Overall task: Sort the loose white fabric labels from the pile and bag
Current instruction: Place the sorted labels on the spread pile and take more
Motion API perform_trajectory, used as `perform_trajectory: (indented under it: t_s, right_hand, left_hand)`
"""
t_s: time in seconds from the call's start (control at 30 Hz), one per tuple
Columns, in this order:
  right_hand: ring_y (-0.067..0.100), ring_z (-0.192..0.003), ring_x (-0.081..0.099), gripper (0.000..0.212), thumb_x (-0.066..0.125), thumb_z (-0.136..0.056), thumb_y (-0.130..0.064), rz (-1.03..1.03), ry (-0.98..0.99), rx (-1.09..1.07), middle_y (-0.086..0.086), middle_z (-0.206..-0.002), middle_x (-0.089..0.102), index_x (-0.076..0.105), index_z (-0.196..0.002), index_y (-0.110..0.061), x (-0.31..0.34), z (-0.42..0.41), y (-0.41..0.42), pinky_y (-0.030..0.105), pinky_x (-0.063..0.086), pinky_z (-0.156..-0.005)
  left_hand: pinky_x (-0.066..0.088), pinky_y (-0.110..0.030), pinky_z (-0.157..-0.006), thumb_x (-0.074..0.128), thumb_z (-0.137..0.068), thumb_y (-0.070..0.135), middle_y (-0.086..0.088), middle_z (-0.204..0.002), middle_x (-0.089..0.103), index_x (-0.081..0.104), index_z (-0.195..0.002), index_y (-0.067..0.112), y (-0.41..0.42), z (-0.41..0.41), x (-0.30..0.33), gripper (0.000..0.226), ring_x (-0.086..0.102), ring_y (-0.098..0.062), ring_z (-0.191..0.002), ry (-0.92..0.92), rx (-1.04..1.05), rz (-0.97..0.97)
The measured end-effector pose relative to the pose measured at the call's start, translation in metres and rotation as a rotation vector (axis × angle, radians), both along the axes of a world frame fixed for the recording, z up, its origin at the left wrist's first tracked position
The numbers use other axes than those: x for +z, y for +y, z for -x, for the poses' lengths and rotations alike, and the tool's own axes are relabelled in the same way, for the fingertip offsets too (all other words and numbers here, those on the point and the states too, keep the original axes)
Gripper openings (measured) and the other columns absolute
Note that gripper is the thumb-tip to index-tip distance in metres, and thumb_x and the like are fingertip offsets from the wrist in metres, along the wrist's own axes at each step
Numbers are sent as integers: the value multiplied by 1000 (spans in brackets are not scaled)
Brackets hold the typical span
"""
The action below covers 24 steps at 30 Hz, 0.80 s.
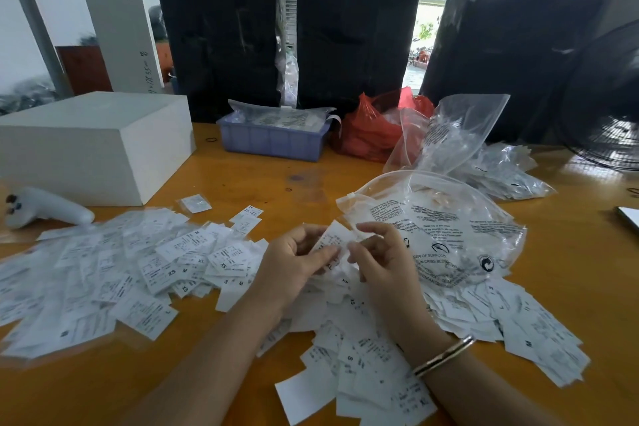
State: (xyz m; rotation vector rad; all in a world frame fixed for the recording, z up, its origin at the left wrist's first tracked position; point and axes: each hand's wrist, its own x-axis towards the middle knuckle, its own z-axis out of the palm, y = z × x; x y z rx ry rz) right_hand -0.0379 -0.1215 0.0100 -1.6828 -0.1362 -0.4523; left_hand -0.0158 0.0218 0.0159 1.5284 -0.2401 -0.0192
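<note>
At the bottom of the frame, loose white labels (363,370) lie scattered on the orange desk (570,252), under and around the person's two forearms. A metal bangle (444,354) sits on the right wrist.

In the middle of the frame both hands meet over the pile. The left hand (294,263) and the right hand (383,252) each pinch one label (333,239) between thumb and fingers, so both grips are narrow and closed on that same label, which is lifted just above the heap and tilted. The left thumb lies along its lower edge; the right fingers curl at its right edge.

A larger spread of labels (114,273) fills the left of the frame. Just right of the hands lies a clear printed plastic bag (449,228), its mouth near the held label, with more labels beneath it at lower right.

Toward the top of the frame stand a white box (93,145), a blue tray (273,142) and a red bag (370,135).
</note>
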Motion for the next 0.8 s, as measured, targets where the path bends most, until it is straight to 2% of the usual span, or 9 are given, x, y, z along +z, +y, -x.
perform_trajectory:
  t_s: [0.17, 0.27, 0.43, 0.47, 0.53, 0.63, 0.7, 0.73, 0.8]
  right_hand:
    - [8, -50, 50, 11, 60, -90, -12, 108, -38, -26, -5, -65, 65, 64, -84, -20, 0, -1, -4, 21, 42, -50]
    - [8, -51, 50, 20, 52, -95, -15, 115, -16, 55, -3, -67, 65, 64, -80, -14, -1, 1, -1, 19, 40, -49]
    - [18, -60, 51, 21, 48, -96, -23, 233, 32, 109, 4, -76, 64, 64, -83, -15, 2, 2, -1, 32, 42, -57]
    - [18, -62, 52, 21, 48, -96, -23, 300, 10, 94, 6, -79, 64, 64, -84, -18, 4, 2, -2, 32, 41, -58]
    - [5, -60, 49, 17, 47, -95, -23, 347, -62, 18, 5, -81, 63, 62, -87, -23, 14, -4, -6, 21, 40, -54]
    - [-3, -59, 48, 15, 47, -94, -17, 255, -172, -260, -3, -84, 61, 60, -90, -25, 37, -27, -29, 11, 42, -53]
    - [1, -58, 50, 20, 46, -95, -12, 302, -106, -417, 1, -96, 64, 64, -98, -20, 50, -51, -53, 14, 42, -50]
    - [7, -64, 55, 26, 45, -94, -9, 394, -9, -465, 6, -105, 65, 66, -105, -18, 54, -63, -67, 21, 47, -55]
    - [23, -93, 61, 35, 43, -90, -5, 723, 234, -497, 11, -121, 62, 65, -116, -13, 53, -85, -90, 36, 52, -77]
  left_hand:
    - [52, -15, -63, 73, -81, 16, 6, -87, 75, 70, -95, 28, 0, 1, 1, 19, 71, -9, -79, -19, -6, -22]
    - [50, -12, -65, 74, -79, 21, 8, -87, 74, 70, -95, 29, 2, 0, 1, 19, 69, -4, -82, -50, -1, -74]
    - [51, -13, -68, 70, -77, 34, 14, -92, 73, 67, -97, 35, 7, 0, 2, 20, 67, 1, -88, -95, -26, -169]
    - [52, -14, -68, 69, -75, 39, 12, -93, 73, 67, -96, 37, 9, 0, 3, 22, 67, 1, -88, -107, 6, -187]
    - [51, -13, -60, 68, -76, 41, 10, -95, 70, 64, -99, 40, 13, -2, 6, 23, 66, 1, -80, -157, 132, -263]
    - [38, -9, -41, 63, -89, 21, 4, -81, 66, 61, -112, 27, 23, -9, 5, 24, 52, 5, -49, -303, 373, -412]
    - [35, -9, -37, 62, -91, 15, 0, -84, 66, 60, -117, 23, 32, -13, 5, 28, 51, 0, -48, -305, 538, -477]
    - [35, -10, -39, 62, -91, 14, -3, -90, 67, 60, -119, 22, 36, -15, 5, 29, 52, -2, -52, -293, 606, -501]
    - [36, -11, -50, 62, -90, 10, -6, -104, 67, 58, -122, 18, 44, -19, 4, 33, 55, -8, -66, -291, 701, -567]
